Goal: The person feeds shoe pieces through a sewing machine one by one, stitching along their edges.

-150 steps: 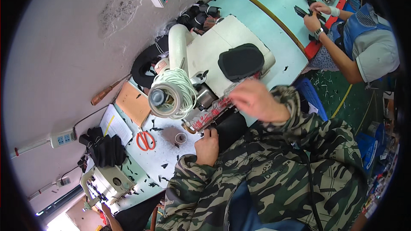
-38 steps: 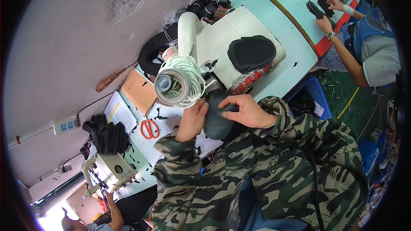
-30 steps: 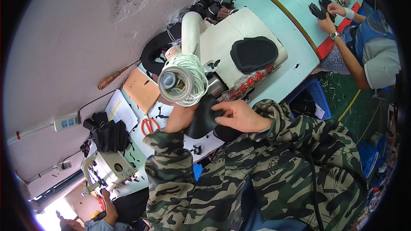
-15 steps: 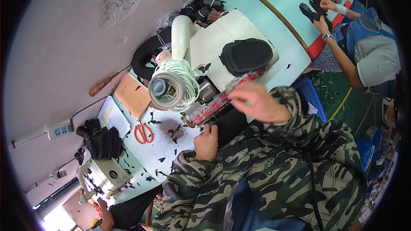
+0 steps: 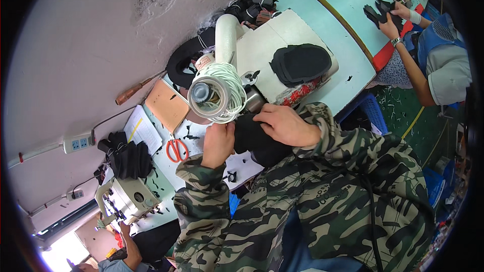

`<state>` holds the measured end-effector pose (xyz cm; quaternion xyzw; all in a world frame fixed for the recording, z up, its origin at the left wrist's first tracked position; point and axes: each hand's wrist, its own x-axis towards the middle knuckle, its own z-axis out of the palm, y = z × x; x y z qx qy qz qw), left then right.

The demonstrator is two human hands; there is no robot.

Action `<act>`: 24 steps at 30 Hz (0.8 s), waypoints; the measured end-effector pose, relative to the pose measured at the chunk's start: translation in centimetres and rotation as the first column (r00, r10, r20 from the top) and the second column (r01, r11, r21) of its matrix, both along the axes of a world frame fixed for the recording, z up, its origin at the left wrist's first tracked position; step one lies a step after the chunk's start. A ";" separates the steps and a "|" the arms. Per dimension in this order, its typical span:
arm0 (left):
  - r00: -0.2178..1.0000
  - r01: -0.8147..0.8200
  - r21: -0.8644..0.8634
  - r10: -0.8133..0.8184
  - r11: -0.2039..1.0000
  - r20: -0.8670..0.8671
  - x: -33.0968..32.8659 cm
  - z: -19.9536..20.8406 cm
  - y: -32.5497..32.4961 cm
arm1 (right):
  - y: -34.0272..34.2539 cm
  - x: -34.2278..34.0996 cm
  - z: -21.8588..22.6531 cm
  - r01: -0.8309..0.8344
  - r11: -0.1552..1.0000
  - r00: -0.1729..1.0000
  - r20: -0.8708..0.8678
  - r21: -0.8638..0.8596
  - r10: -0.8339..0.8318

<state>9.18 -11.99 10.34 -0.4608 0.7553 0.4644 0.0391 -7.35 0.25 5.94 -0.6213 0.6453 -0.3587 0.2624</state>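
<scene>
Cloth (image 5: 259, 143) sits pinched in our left hand (image 5: 218, 145); our right hand (image 5: 290, 125) touches it, grip unclear. Scissors (image 5: 177, 150) lie on our pale table (image 5: 344, 89), near the wall (image 5: 91, 65).

Directly ahead of the left hand (image 5: 218, 143) and right hand (image 5: 288, 123), the coil of pale cord (image 5: 234, 90) and the curved white machine post (image 5: 227, 40) obstruct forward travel. The metal cylinder (image 5: 256, 98) limits clearance just beside the right hand. The black sheet piece (image 5: 262, 141) closes the gap between hands. Stacked black pieces (image 5: 301, 64) occupy part of the white cover (image 5: 262, 40). Passage is available over the pale tabletop (image 5: 355, 60), between cover and yellow strip (image 5: 334, 11). A narrow lane separates left hand and orange-handled scissors (image 5: 176, 149).
</scene>
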 end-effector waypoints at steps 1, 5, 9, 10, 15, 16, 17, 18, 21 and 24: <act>1.000 0.001 -0.003 -0.001 1.000 0.001 -0.1 -0.7 -0.2 | -0.6 0.2 -0.1 0.001 1.000 1.000 0.001 -0.003 -0.001; 0.919 0.184 -0.670 -0.367 0.719 -0.141 -0.7 -3.1 -0.1 | -2.8 -1.7 1.3 -0.030 0.999 0.984 -0.175 0.046 0.037; 0.976 0.073 -0.094 -0.090 0.993 -0.199 0.8 -2.3 0.3 | -1.9 -4.7 4.0 -0.176 0.975 0.980 -0.067 0.133 0.186; 0.972 -0.001 0.120 0.029 0.993 -0.235 1.2 -1.3 0.9 | -1.3 -5.0 4.0 -0.195 0.977 0.964 0.200 0.086 0.175; 0.970 -0.063 0.648 0.200 0.759 -0.141 2.8 -1.7 1.0 | 0.7 -1.1 0.5 -0.085 0.994 0.949 0.311 0.069 0.059; 0.976 -0.098 0.542 0.186 0.834 -0.111 3.1 -2.4 0.5 | 0.5 -0.2 0.5 -0.077 0.989 0.944 0.328 0.125 0.032; 0.982 -0.124 0.427 0.174 0.896 -0.078 3.1 -2.9 0.1 | 0.3 0.3 0.7 -0.067 0.981 0.940 0.342 0.181 0.002; 0.981 -0.127 0.417 0.175 0.900 -0.079 2.6 -2.7 -0.4 | 0.1 0.4 0.9 -0.071 0.981 0.940 0.341 0.180 0.005; 0.955 -0.175 0.397 0.254 0.901 -0.156 -0.9 -1.8 -0.6 | 0.0 0.2 0.6 0.033 0.979 0.912 0.394 0.202 -0.112; 0.972 -0.143 0.369 0.200 0.919 -0.121 -0.9 -2.6 -0.2 | 0.6 -0.5 0.5 0.090 0.973 0.893 0.415 0.211 -0.173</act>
